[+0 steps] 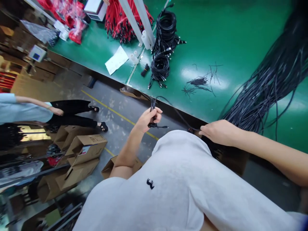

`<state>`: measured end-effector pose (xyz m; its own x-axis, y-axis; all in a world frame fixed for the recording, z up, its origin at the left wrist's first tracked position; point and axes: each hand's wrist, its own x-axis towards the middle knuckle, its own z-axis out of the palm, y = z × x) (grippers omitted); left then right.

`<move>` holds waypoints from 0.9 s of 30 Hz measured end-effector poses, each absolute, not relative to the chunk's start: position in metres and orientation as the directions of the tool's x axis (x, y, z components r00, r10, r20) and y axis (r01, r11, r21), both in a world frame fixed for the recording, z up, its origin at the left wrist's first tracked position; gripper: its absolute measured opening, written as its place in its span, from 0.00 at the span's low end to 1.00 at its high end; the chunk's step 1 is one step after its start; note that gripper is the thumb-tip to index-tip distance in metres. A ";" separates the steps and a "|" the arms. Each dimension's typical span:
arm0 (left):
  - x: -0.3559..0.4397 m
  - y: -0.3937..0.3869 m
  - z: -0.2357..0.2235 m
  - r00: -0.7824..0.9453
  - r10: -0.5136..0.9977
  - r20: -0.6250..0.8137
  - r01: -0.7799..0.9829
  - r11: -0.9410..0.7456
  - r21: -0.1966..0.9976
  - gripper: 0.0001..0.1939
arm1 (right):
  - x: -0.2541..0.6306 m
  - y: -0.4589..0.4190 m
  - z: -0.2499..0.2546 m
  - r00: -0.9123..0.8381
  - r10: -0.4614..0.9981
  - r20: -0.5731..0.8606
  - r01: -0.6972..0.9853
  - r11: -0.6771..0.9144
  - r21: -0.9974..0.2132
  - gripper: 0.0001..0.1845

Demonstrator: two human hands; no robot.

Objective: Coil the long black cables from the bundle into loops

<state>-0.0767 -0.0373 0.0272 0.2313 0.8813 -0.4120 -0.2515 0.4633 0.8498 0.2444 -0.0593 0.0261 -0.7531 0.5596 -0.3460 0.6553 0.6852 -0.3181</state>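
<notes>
My left hand [147, 120] is closed around a partly looped black cable [153, 103], just off the table's front edge. A plug end pokes out below the fingers. From the loop, a single strand [176, 110] arcs over to my right hand [215, 132], whose fingers are pinched on it by the edge at right. Close to the right hand lies a big bundle of loose black cables [260, 93]. Beyond my left hand, coiled black cables [160, 67] are piled on the green table [216, 25]. Short black ties [199, 81] lie scattered between the coils and the bundle.
White posts [145, 22] rise beside the coils. Red cables [120, 19], a paper slip [116, 60] and a small black tie bundle [145, 70] are on the table. At left, another person [55, 110] stands near open cardboard boxes [84, 149].
</notes>
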 end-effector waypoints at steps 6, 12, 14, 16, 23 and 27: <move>-0.024 -0.051 0.011 0.589 0.688 -0.423 0.028 0.507 0.862 0.23 | 0.202 -0.036 0.033 -0.844 0.460 -0.276 0.533 0.660 -0.530 0.21; -0.034 -0.045 0.012 0.628 0.645 -0.435 0.027 0.541 0.841 0.24 | 0.282 0.020 -0.010 -0.755 0.636 -0.160 0.581 0.536 -0.613 0.30; -0.036 -0.036 0.009 0.610 0.647 -0.459 0.039 0.554 0.832 0.24 | 0.308 0.028 -0.027 -0.669 0.733 -0.118 0.683 0.546 -0.485 0.31; -0.032 -0.029 0.007 0.650 0.578 -0.493 0.106 0.573 0.812 0.26 | 0.312 0.023 -0.034 -0.664 0.738 -0.119 0.716 0.582 -0.386 0.31; -0.020 -0.044 0.047 0.787 0.454 -0.417 0.061 0.616 0.785 0.24 | 0.296 0.024 -0.023 -0.752 0.657 -0.048 0.616 0.676 -0.405 0.23; -0.058 -0.051 0.075 0.717 0.636 -0.286 -0.132 0.526 0.840 0.19 | 0.396 0.073 -0.036 -0.355 0.934 -0.041 0.924 0.344 -0.169 0.25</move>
